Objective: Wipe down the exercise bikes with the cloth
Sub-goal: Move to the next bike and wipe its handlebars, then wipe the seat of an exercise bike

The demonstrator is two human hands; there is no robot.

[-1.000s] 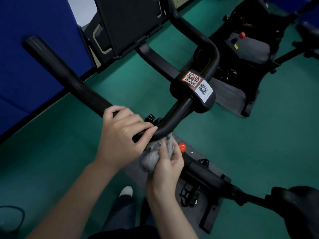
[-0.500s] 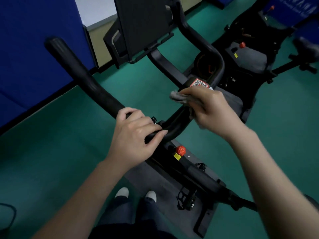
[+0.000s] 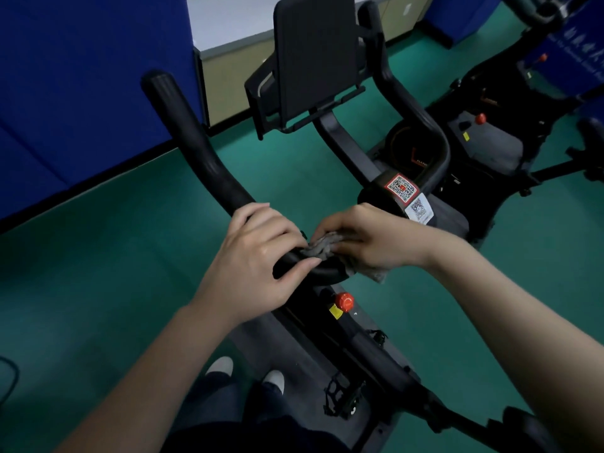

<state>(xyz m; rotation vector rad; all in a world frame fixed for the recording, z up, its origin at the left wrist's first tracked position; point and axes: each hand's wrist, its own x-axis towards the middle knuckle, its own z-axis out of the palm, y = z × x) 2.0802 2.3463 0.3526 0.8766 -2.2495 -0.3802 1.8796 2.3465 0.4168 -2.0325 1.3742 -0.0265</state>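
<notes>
Green floor (image 3: 98, 273), blue wall panel (image 3: 65, 93); beige cabinet (image 3: 228, 83) — pale top — beside it, dark cable (image 3: 17, 379) at left edge

View: one wide-angle camera, worn on the person's head.
Position: above and just behind the handlebar (image 3: 196, 148) of the near bike.
Facing: forward and steeply down; green floor (image 3: 98, 273) fills much of the frame, and the person's shoes (image 3: 222, 366) show near the bottom edge.
Nearness: close; both forearms enter from the bottom corners, and the left hand (image 3: 255, 256) and the right hand (image 3: 369, 237) with the cloth (image 3: 322, 246) meet at mid-frame.
Far reach: console screen (image 3: 313, 53) top centre, blue wall (image 3: 65, 76) left, second bike (image 3: 490, 138) upper right.
</notes>
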